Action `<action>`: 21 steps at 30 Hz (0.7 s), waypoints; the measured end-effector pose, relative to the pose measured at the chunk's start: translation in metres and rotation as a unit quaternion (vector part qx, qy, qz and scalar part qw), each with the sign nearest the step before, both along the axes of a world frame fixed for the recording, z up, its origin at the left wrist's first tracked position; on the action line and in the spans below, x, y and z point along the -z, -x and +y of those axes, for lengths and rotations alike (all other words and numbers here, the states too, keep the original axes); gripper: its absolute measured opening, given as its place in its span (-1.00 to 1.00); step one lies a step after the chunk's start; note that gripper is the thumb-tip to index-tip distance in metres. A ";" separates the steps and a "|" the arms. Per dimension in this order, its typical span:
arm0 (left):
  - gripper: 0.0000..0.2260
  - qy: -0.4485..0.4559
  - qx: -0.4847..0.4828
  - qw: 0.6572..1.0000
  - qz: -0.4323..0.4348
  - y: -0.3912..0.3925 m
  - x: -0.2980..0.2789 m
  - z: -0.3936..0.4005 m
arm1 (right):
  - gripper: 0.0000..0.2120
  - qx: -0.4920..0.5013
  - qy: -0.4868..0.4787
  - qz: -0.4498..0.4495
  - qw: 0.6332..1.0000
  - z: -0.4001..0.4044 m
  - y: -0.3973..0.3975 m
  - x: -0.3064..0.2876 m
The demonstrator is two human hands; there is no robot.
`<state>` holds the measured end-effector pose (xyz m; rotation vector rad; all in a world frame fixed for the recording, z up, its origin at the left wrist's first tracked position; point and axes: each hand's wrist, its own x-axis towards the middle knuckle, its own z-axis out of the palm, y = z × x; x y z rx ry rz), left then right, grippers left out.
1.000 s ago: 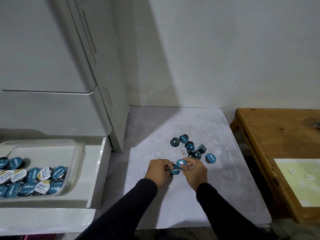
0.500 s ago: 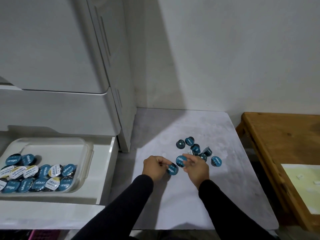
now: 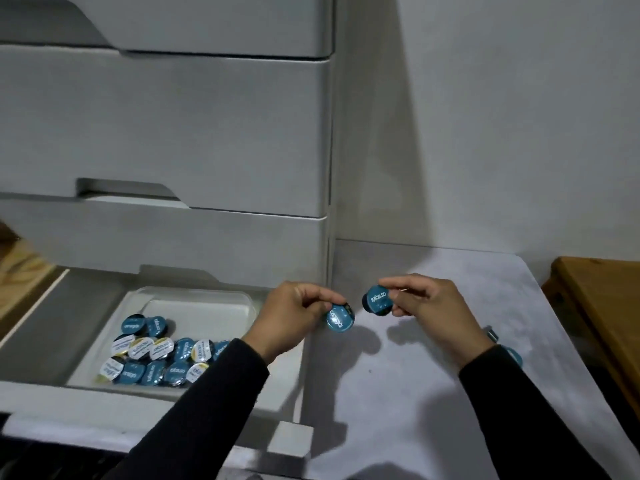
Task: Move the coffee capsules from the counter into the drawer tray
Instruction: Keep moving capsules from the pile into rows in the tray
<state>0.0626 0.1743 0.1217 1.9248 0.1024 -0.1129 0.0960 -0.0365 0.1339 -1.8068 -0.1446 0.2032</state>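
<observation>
My left hand (image 3: 294,315) pinches a blue-lidded coffee capsule (image 3: 340,318) above the counter's left edge, beside the open drawer. My right hand (image 3: 431,311) holds a second blue capsule (image 3: 377,300) just to the right, lid facing me. The clear plastic tray (image 3: 194,296) lies in the open drawer (image 3: 52,327) and holds several blue and white capsules (image 3: 156,358) along its near side. Behind my right wrist a few more capsules (image 3: 512,355) stay on the pale counter (image 3: 433,393), mostly hidden.
White cabinet drawers (image 3: 173,133) rise behind the open drawer. A wooden table (image 3: 602,306) stands at the right, past the counter's edge. The wall closes off the back.
Both hands have lifted off the counter, each with a capsule, and shifted left toward the drawer. The view has swung left, so the capsule pile now sits behind my right wrist.
</observation>
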 end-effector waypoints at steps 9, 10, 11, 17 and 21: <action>-0.71 -0.146 -0.023 0.989 -0.007 0.023 -0.005 0.178 | -0.74 -0.147 0.035 0.044 0.988 0.164 0.023 -0.006; -0.73 -0.164 -0.024 0.986 -0.002 0.023 -0.002 0.195 | -0.74 -0.153 0.052 0.048 0.986 0.182 0.023 0.001; -0.75 -0.174 -0.023 0.984 0.003 0.023 0.001 0.211 | -0.73 -0.159 0.070 0.051 0.983 0.200 0.023 0.008; -0.80 -0.228 0.024 0.973 0.033 0.009 0.034 0.269 | -0.77 -0.144 0.143 0.089 0.975 0.282 0.019 0.051; -0.78 -0.241 0.050 0.968 0.048 -0.003 0.053 0.281 | -0.76 -0.083 0.187 0.090 0.975 0.305 0.011 0.078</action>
